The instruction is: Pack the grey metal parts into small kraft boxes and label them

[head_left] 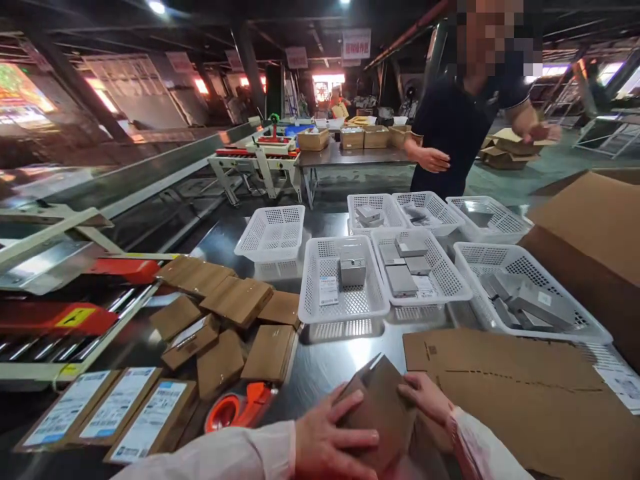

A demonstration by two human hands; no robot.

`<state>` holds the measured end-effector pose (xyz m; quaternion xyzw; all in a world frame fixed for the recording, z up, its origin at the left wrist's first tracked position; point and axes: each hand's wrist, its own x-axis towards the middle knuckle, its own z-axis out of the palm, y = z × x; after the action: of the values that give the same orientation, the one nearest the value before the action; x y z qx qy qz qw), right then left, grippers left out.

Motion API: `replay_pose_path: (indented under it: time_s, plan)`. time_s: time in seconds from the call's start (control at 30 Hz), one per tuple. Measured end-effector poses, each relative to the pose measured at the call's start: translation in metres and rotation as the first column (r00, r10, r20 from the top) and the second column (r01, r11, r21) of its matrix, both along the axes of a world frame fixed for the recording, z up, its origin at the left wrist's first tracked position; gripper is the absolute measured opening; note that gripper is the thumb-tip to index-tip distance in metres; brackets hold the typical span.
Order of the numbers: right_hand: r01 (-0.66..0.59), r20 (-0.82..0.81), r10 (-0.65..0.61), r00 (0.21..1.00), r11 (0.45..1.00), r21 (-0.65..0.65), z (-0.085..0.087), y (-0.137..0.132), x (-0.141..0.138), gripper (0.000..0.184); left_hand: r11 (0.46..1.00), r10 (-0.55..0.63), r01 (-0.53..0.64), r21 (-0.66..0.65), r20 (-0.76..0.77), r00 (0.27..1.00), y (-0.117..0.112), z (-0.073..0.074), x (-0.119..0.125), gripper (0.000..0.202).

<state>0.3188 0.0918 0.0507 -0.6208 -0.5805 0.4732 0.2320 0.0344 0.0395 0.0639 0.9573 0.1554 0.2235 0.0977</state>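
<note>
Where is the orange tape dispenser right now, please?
In the head view, the orange tape dispenser lies left of the left hand, just below the brown packages.

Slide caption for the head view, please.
Left hand spread against a brown carton, right hand gripping its edge, at a metal table with white baskets.

We record a bench (320, 367) with a shiny metal top; directions are taken from its middle. At 11 o'clock we note a white basket (270, 256). From 12 to 3 stand six similar perforated baskets (345, 317), in two rows. Between 3 and 4 we find flat brown cardboard (500, 407). At 8 lies an orange tape dispenser (259, 395); farther out, between 8 and 9, labelled parcels (119, 403). Between 9 and 10 we observe brown cartons (237, 300), loosely heaped, some overlapping others.
</note>
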Motion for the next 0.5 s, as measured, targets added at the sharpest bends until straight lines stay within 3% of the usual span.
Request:
replay_pose_path:
  time_s: [0.1, 0.17, 0.27, 0.37, 0.43, 0.5]
  plan:
    - [-0.044, 0.375, 0.033, 0.926, 0.999, 0.022, 0.005, 0.016, -0.017, 0.034, 0.997, -0.013, 0.014, 0.081, -0.016, 1.0, 0.024, -0.046, -0.021, 0.015]
    - [0.008, 0.584, -0.012, 0.812, 1.0, 0.009, -0.003, 0.016, -0.029, 0.045, 0.996, 0.048, -0.045, 0.075, -0.048, 0.998, 0.059, -0.051, -0.028, 0.02]
    - [0.055, 0.622, -0.038, 0.782, 0.998, -0.007, -0.028, 0.003, -0.037, 0.053, 0.955, 0.296, -0.294, 0.037, -0.072, 0.953, 0.152, -0.024, -0.016, 0.036]
    - [0.16, 0.547, -0.159, 0.822, 0.986, 0.047, -0.054, -0.012, -0.031, 0.053, 0.863, 0.505, -0.504, 0.039, -0.016, 0.863, 0.266, 0.008, 0.025, 0.049]
    - [0.252, 0.409, -0.272, 0.871, 0.962, 0.103, -0.066, -0.017, -0.026, 0.056, 0.734, 0.676, -0.679, -0.008, -0.073, 0.733, 0.32, 0.014, 0.055, 0.059]
    - [0.349, 0.223, -0.37, 0.902, 0.928, 0.127, -0.071, -0.019, -0.024, 0.06, 0.665, 0.736, -0.745, -0.049, -0.127, 0.665, 0.344, 0.006, 0.075, 0.06]
